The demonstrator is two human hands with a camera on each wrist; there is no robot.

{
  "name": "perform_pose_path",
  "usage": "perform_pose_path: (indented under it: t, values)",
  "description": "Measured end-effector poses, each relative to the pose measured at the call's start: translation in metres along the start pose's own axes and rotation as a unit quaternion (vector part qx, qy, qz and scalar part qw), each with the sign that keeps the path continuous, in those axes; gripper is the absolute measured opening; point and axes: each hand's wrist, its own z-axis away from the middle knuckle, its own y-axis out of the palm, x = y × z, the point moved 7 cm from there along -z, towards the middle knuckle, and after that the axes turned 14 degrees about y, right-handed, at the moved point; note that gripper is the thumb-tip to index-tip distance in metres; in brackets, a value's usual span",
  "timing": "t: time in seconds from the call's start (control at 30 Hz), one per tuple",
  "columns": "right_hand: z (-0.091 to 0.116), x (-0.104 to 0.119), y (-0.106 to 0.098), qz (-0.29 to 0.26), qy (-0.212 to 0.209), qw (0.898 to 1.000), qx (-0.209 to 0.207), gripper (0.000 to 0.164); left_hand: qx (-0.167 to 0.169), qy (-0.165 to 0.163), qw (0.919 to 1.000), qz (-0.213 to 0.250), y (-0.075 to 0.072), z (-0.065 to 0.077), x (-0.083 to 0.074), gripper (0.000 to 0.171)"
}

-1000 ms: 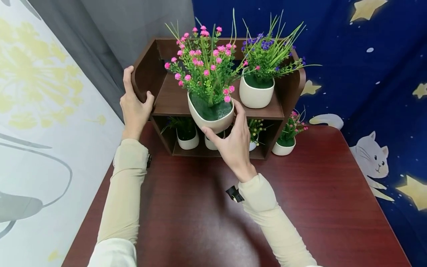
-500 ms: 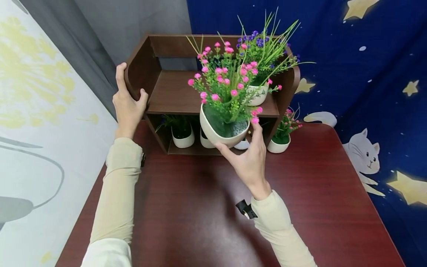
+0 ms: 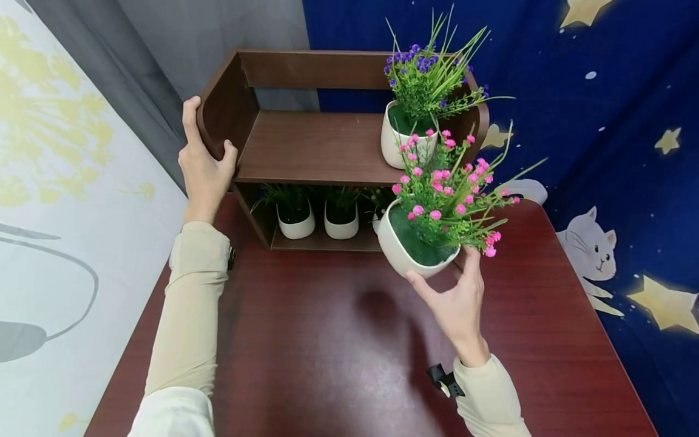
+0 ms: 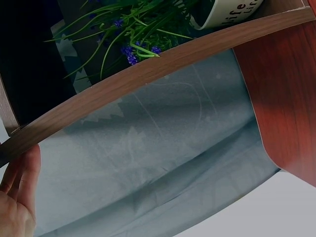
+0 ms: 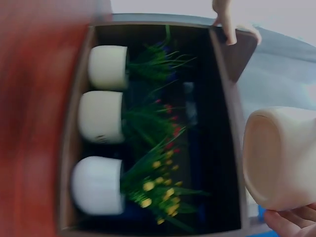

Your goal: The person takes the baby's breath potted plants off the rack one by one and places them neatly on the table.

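Observation:
My right hand (image 3: 455,303) grips a white flowerpot with pink flowers (image 3: 417,243) by its lower right side, tilted and held up in front of the shelf's right end. In the right wrist view the pot's pale base (image 5: 264,160) faces the camera, with fingertips (image 5: 286,222) under it. My left hand (image 3: 207,167) holds the left side panel of the brown wooden shelf (image 3: 317,145), thumb inside and fingers outside. In the left wrist view the fingers (image 4: 30,170) touch the panel's edge. A pot with purple flowers (image 3: 404,142) stands at the upper shelf's right end.
Several white pots stand in the lower compartment, among them a left one (image 3: 297,224), a middle one (image 3: 341,224) and one with yellow flowers (image 5: 98,187). The shelf stands on a reddish-brown table (image 3: 327,340), with a starry blue curtain (image 3: 349,24) behind.
My right hand has carried the pink-flowered pot off to the right and towards me, away from the upper shelf, tilting it. My left hand keeps its hold on the side panel.

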Motion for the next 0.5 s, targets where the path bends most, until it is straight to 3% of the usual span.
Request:
perform_pose_path:
  t: [0.5]
  values:
    - [0.015,-0.06,-0.038,0.007,0.074,0.996,-0.039,0.079,-0.002,-0.005,1.0,0.004,0.001,0.001,0.003,0.062]
